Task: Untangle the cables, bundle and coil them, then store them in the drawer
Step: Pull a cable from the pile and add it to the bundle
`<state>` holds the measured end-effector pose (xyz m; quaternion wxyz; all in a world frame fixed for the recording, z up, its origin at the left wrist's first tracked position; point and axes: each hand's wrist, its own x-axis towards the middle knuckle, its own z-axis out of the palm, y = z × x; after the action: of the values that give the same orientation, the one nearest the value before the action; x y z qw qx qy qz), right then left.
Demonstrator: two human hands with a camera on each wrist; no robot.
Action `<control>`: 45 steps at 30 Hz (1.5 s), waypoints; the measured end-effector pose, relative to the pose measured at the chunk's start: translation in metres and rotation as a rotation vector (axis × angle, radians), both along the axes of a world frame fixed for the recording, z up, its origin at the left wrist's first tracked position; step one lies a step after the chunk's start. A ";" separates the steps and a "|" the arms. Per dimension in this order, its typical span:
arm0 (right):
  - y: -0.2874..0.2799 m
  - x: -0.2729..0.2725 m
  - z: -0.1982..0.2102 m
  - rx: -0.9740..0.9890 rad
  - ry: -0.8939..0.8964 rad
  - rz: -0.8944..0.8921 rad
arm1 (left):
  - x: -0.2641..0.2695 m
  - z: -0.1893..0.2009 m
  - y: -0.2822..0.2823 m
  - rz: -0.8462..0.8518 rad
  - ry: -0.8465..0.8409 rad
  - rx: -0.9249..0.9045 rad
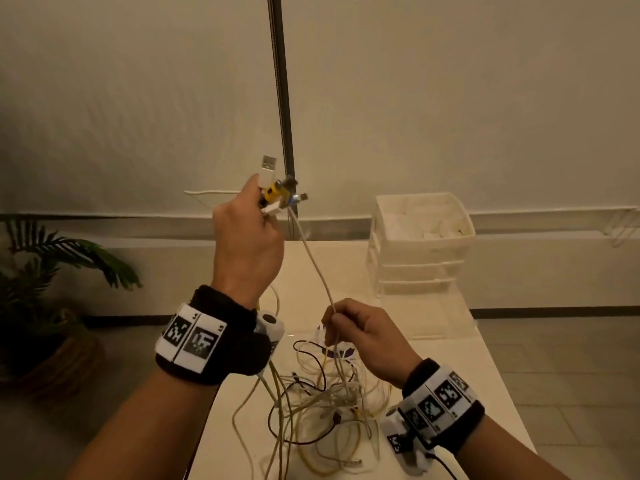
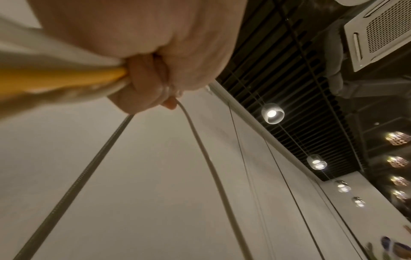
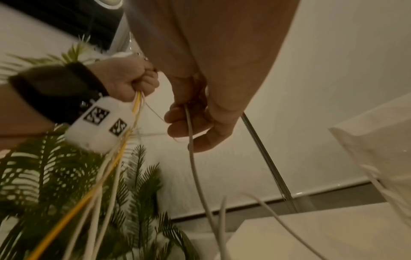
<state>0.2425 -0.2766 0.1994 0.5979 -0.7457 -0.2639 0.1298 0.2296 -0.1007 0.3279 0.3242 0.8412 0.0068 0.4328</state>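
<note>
Lying nearest on pale cream tabletop: tangled heap of white, yellow and black cables. Right hand pinching one thin white cable above heap. Left hand clenching bunch of cable plugs higher up. Standing farthest: white plastic drawer unit, top tray holding whitish items.

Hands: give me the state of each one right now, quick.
Left hand: raised, gripping a bunch of white and yellow cable ends by their plugs.
Right hand: lower, pinching one thin white cable above the tangled cable pile.
</note>
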 end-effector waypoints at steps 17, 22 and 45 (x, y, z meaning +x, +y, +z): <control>0.003 0.023 0.031 0.475 0.383 -0.277 | -0.013 -0.012 0.013 -0.321 0.182 0.154; 0.007 0.014 0.047 0.239 0.221 -0.157 | 0.000 -0.040 -0.011 -0.444 0.537 0.442; -0.006 0.014 -0.014 0.160 0.211 -0.168 | 0.016 -0.002 0.013 -0.099 0.096 0.105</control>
<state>0.2563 -0.2823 0.1855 0.6886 -0.6972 -0.1458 0.1357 0.2456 -0.0879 0.3255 0.2998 0.8761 -0.0421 0.3752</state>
